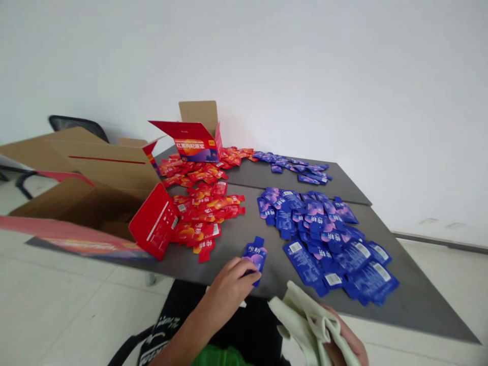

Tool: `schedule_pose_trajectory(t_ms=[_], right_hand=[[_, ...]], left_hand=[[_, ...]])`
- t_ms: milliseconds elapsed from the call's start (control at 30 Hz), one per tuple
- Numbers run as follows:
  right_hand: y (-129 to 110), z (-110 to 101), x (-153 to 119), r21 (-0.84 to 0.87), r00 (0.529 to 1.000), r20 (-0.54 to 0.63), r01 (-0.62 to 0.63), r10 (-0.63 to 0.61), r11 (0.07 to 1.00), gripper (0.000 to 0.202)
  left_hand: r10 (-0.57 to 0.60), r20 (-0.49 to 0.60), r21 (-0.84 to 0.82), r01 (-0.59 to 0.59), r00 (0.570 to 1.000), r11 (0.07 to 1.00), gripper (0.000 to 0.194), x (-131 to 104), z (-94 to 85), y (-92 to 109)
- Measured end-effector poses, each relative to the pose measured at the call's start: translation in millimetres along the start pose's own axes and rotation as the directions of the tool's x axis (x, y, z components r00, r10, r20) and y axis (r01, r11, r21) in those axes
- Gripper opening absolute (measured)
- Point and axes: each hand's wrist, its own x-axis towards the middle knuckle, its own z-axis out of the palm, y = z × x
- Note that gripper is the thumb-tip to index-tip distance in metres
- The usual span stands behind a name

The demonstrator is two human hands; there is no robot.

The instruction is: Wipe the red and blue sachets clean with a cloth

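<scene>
A blue sachet with a pink and purple print [256, 254] is under the fingers of my left hand [233, 287], close to the table's front edge. My right hand [348, 338] is wrapped in a crumpled pale cloth [310, 323], partly hidden by it, just off the table's front edge. Right of the sachet lies a large pile of blue sachets [316, 223]. Red sachets [202, 218] are heaped to the left, beside an open box.
The large open carton [102, 239] takes up the table's left side, flaps raised. A smaller open red box [198, 147] stands behind it. More blue sachets [293, 165] lie at the back of the grey table [415, 295]. A chair [78, 123] is behind the carton.
</scene>
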Motion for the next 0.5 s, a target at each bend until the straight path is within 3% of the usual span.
schedule_pose_trajectory(t_ms=[100, 200, 300, 367, 467, 500], right_hand=[[-10.5, -4.9, 5.3, -0.052, 0.998, -0.055, -0.005, 0.002, 0.999, 0.034], [-28.6, -4.5, 23.3, -0.073, 0.993, -0.122, -0.005, -0.004, 0.997, 0.030], [-57.5, 6.0, 52.1, -0.119, 0.976, -0.185, 0.091, -0.112, 0.989, 0.026], [-80.7, 20.8, 72.1, -0.108, 0.966, -0.107, 0.225, -0.236, 0.968, 0.031], [-108.7, 52.0, 93.3, -0.050, 0.924, 0.176, 0.354, -0.340, 0.934, 0.035], [-113.6, 63.1, 97.1, -0.048, 0.879, 0.319, 0.389, -0.355, 0.920, 0.038]], left_hand=[[-0.008, 0.025, 0.016, 0.008, 1.000, 1.000, 0.035, -18.3, 4.9, 0.0], [0.014, -0.017, 0.033, -0.014, 1.000, 0.999, 0.034, -38.4, 9.0, -2.0], [0.059, -0.069, 0.029, -0.057, 0.996, 0.998, 0.030, -51.1, 11.5, -4.4], [0.083, -0.089, 0.034, -0.081, 0.993, 0.996, 0.028, -53.8, 12.3, -5.7], [0.086, -0.094, 0.037, -0.083, 0.992, 0.996, 0.022, -53.8, 13.3, -7.8], [0.079, -0.087, 0.026, -0.077, 0.993, 0.997, 0.021, -53.8, 13.8, -8.8]])
